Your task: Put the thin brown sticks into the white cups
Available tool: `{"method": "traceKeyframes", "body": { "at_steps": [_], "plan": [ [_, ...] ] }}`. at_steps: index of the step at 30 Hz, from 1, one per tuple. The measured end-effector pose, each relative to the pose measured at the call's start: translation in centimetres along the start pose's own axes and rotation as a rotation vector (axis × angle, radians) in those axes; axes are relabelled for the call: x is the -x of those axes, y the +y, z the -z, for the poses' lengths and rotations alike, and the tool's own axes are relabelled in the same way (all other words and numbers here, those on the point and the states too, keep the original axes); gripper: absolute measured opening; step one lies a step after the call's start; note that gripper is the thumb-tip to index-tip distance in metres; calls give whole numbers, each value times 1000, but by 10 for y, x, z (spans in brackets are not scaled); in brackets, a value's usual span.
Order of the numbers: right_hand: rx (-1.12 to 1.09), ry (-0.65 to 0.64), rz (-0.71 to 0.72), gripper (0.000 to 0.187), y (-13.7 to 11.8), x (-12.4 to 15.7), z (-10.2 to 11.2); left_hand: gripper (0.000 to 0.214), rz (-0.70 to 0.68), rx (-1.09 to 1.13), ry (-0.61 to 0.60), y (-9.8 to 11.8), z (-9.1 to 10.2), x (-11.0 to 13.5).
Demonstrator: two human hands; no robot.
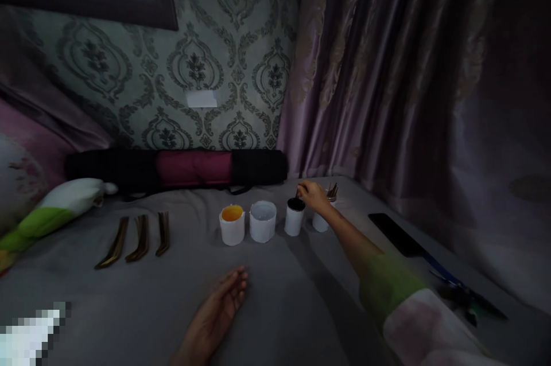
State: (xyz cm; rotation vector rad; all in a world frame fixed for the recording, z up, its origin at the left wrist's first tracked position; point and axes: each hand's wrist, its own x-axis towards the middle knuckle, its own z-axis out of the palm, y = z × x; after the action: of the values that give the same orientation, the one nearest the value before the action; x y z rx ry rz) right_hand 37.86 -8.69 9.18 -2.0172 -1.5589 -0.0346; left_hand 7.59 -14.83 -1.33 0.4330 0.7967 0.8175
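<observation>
My right hand point(314, 196) pinches a thin dark stick point(297, 194) over a white cup with a black inside point(294, 222); the stick's lower end is hidden in the cup. Just behind that wrist stands another white cup point(320, 222) with several thin brown sticks point(332, 191) poking out, partly covered by my arm. To the left are a white cup with orange-yellow contents point(232, 232) and a wider white cup with a pale inside point(262, 227). My left hand point(221, 308) hovers low in front of them, palm turned inward, fingers loosely bent, holding nothing.
Three bent brown bundles point(139, 240) lie on the grey cloth point(189, 274) at left, near a green and white plush toy point(60, 205). A long black and maroon bag point(193, 168) lies along the wall. On the right are a flat black object point(396, 234) and dark, blurred items point(469, 297).
</observation>
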Motion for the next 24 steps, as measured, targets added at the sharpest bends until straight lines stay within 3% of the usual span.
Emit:
{"method": "traceKeyframes", "body": {
  "at_steps": [9, 24],
  "plan": [
    [-91, -51, 61, 24, -4, -2, -1, 14, 3, -2, 2, 1, -1, 1],
    [-34, -45, 53, 27, -2, -4, 0, 14, 0, 11, -6, 1, -1, 1]
  ]
}}
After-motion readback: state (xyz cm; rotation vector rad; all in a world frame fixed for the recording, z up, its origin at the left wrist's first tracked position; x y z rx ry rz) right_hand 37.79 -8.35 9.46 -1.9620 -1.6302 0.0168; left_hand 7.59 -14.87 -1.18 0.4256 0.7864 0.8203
